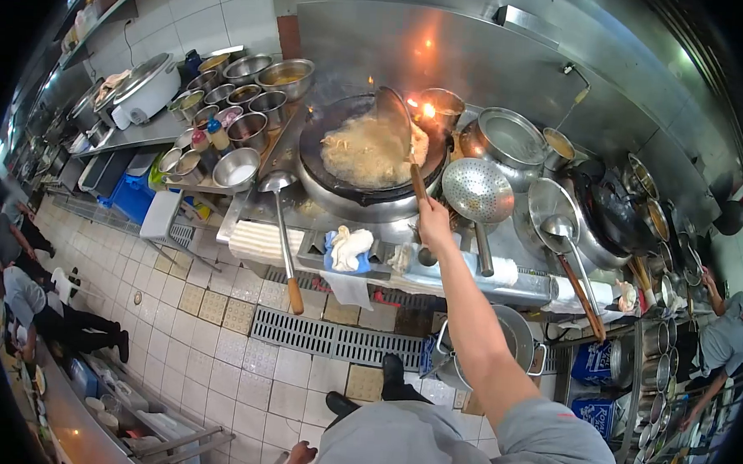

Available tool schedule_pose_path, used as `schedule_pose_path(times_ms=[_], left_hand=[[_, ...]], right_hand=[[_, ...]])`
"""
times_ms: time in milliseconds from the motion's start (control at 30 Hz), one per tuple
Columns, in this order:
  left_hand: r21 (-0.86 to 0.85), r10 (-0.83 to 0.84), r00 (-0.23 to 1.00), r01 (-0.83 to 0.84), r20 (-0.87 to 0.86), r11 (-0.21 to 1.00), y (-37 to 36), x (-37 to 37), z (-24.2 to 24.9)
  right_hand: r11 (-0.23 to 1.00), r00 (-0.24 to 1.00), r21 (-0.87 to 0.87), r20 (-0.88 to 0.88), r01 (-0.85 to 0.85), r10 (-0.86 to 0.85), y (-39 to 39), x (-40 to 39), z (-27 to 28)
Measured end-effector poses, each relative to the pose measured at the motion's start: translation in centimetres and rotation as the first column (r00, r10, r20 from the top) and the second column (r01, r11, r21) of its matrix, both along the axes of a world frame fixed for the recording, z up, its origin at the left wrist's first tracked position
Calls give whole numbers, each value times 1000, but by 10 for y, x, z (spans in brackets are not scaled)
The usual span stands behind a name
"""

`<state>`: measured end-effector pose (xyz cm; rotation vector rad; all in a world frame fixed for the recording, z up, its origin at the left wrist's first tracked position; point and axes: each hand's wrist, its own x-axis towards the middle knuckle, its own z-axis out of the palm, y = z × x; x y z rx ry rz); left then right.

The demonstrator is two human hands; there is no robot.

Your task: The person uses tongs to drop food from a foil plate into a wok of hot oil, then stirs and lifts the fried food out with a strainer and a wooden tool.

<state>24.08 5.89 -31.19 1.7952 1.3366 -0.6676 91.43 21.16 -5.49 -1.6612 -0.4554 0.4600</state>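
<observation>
My right hand [433, 224] is stretched forward and grips the wooden handle of a metal spatula [397, 120], whose blade rests in a large black wok [367, 160]. The wok holds a heap of pale noodles [366, 150], and a flame burns at its far right rim. My left hand [296, 459] hangs low near the bottom edge, beside my leg, with nothing visibly in it; its fingers are partly cut off.
A ladle [281, 219] leans on the stove's front edge. A perforated skimmer [477, 191], pots and a second wok [612, 215] stand right. Several steel seasoning bowls [248, 99] sit left. Cloths [350, 248] lie on the ledge. Other people work at both sides.
</observation>
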Motion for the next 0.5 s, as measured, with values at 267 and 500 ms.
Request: schedule_pose_path(times_ms=[267,500], left_hand=[[123,185,958,-215,217,969,27,1,-1],[-10,547,811,-557,208,830,20,-33,-15]], right_hand=[[988,948,148,-319,42,8,-37,-14,95],[967,641,219,-762,129,88,-23,-48,74]])
